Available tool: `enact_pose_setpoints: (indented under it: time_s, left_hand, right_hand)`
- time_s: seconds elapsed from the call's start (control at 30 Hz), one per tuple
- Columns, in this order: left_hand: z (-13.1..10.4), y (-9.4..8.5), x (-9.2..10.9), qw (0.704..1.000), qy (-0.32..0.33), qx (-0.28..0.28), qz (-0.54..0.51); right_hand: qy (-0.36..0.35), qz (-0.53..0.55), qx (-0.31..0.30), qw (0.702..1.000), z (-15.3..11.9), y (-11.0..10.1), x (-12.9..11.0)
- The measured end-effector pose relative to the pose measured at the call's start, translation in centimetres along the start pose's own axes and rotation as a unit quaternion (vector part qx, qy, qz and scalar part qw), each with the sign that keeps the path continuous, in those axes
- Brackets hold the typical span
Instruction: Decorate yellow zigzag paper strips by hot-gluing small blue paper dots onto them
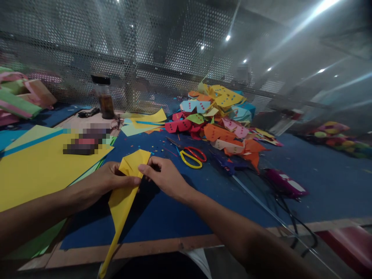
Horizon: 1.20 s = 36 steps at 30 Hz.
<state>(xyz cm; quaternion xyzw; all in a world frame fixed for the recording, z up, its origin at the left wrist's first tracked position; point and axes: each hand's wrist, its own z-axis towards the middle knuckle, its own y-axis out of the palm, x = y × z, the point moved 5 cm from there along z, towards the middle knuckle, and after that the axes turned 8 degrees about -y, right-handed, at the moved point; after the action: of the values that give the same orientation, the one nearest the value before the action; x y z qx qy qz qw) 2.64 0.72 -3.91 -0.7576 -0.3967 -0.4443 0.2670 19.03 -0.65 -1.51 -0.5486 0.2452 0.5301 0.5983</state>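
I hold a folded yellow paper shape (123, 201) over the blue table mat (180, 217); it is wide at the top and tapers to a long point toward me. My left hand (112, 180) grips its left side, thumb pressed across the paper. My right hand (162, 176) pinches the top right part, fingers curled. Scissors with red and yellow handles (190, 155) lie just beyond my right hand.
A pile of folded coloured paper pieces with dots (221, 120) sits at the back centre. Large yellow sheets (37, 166) lie left. A dark jar (105, 101) stands by the perforated metal wall. A purple glue gun (285, 184) with cables lies right.
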Motion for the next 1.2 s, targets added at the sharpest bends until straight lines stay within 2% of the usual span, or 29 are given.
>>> enact_pose_setpoints:
  time_s: [0.17, 0.33, 0.43, 0.53, 0.7, 0.8, 1.0, 1.2]
  left_hand:
    - [-0.1, 0.3, 0.0, 1.000, -0.016, -0.025, -0.007]
    - [0.1, 0.1, -0.3, 0.999, -0.007, -0.015, -0.033]
    - [0.5, -0.4, 0.0, 0.997, 0.007, 0.006, -0.075]
    - [0.7, -1.2, 0.4, 0.992, 0.028, 0.054, -0.113]
    - [1.0, -1.9, 0.7, 0.987, 0.042, 0.081, -0.134]
    - [1.0, -2.2, 0.8, 0.982, 0.044, 0.101, -0.153]
    - [1.0, -2.3, 0.9, 0.978, 0.049, 0.129, -0.155]
    - [1.0, -2.3, 0.7, 0.980, 0.046, 0.133, -0.141]
  right_hand:
    - [-0.005, 0.007, 0.010, 1.000, 0.1, -0.1, 0.1]
    - [-0.018, 0.037, 0.008, 0.999, 0.1, -0.1, 0.3]
    - [-0.028, 0.029, 0.041, 0.998, -0.1, -0.5, 0.0]
    - [-0.079, -0.038, 0.063, 0.994, -0.6, -0.7, -0.9]
    - [-0.227, -0.154, -0.018, 0.962, -1.6, 0.5, -2.4]
    - [-0.282, -0.209, -0.057, 0.935, -2.1, 1.2, -2.6]
    - [-0.330, -0.286, -0.080, 0.896, -2.4, 1.6, -2.9]
    - [-0.329, -0.318, -0.088, 0.885, -2.5, 1.7, -2.8]
